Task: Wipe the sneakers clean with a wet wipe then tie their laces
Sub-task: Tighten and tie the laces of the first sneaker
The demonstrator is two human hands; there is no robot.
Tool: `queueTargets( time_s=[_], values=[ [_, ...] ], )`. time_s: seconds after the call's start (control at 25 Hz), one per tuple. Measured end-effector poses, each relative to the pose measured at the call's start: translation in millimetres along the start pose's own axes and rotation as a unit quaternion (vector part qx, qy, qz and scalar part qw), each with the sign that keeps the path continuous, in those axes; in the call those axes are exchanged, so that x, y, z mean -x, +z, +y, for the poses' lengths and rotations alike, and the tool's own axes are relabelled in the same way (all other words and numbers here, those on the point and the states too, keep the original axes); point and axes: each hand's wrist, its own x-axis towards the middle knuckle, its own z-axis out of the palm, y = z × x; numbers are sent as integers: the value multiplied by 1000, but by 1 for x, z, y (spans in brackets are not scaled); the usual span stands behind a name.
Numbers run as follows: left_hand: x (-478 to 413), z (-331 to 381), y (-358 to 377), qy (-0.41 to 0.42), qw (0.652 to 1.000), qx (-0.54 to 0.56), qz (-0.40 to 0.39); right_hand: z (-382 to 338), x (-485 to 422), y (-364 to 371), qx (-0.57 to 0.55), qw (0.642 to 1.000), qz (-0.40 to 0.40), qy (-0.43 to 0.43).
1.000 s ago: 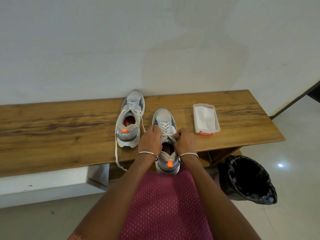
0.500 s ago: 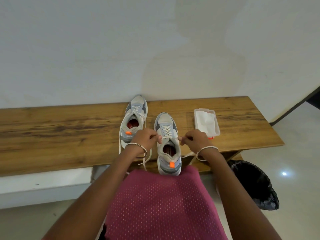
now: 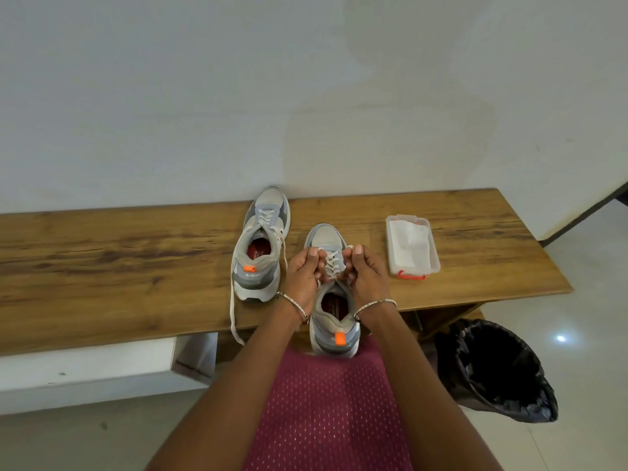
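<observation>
On worktop (image 3: 136,266) front edge, near sneaker (image 3: 334,311): left hand (image 3: 300,278) and right hand (image 3: 365,275) pinch its laces (image 3: 331,263). Other sneaker (image 3: 260,246) just left, lace dangling. Wipes box (image 3: 412,245) right.

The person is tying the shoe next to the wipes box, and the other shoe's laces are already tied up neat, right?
Not quite. The head view shows the other shoe untied: its lace dangles over the bench edge. Both hands, left and right, do work the laces of the shoe nearer the wipes box.
</observation>
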Motion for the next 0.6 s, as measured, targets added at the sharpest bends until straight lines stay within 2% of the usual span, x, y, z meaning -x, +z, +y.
queueTargets(
  time_s=[0.24,0.44,0.52,0.6],
  values=[
    [-13,-9,-13,36,996,-87,-7,12,-14,-6,78,995,29,-52],
    [-8,-2,-15,60,977,-177,-104,16,-8,-10,81,995,-19,-63],
    [-5,1,-14,64,975,-178,-118,15,-6,-12,84,994,-40,-65],
    [0,4,-13,50,984,-147,-91,14,-4,-13,74,995,-13,-62]
  ],
)
